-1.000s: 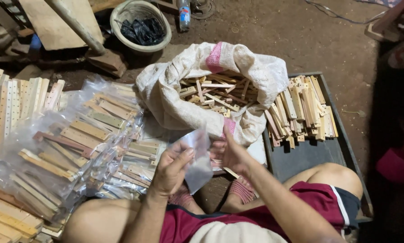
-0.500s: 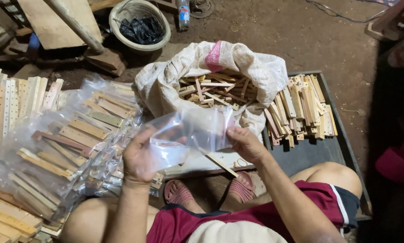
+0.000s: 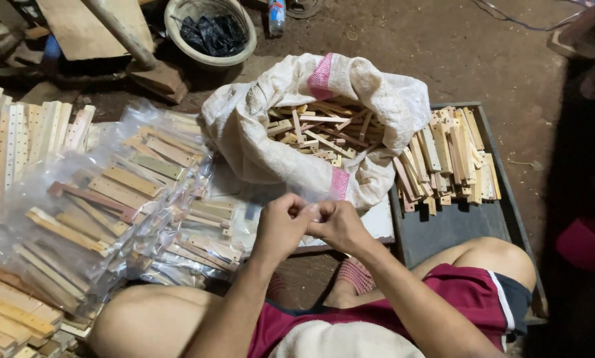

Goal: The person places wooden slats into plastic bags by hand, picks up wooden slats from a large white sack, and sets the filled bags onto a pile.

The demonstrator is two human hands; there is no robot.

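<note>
**Both hands meet on a small clear bag**

We hold our left hand (image 3: 282, 224) and our right hand (image 3: 340, 225) close together in front of us, fingers curled narrow, and between their fingertips we pinch a small clear plastic bag (image 3: 316, 211); the bag is bunched between the two hands and little of it shows, so we cannot tell what it holds; just beyond our hands stands an open white sack (image 3: 257, 132), its mouth rolled down, filled with short wooden strips (image 3: 320, 129); to the right of the right hand lies a dark tray (image 3: 456, 225), and a loose heap of wooden strips (image 3: 446, 156) rests on its far end, touching the sack; to the left of the left hand spreads a pile of clear packets (image 3: 112, 199), each filled with longer wooden slats, with the nearest packets just beside the left wrist; far beyond the hands, past the sack, sits a round basket (image 3: 210, 30) holding something dark.
</note>
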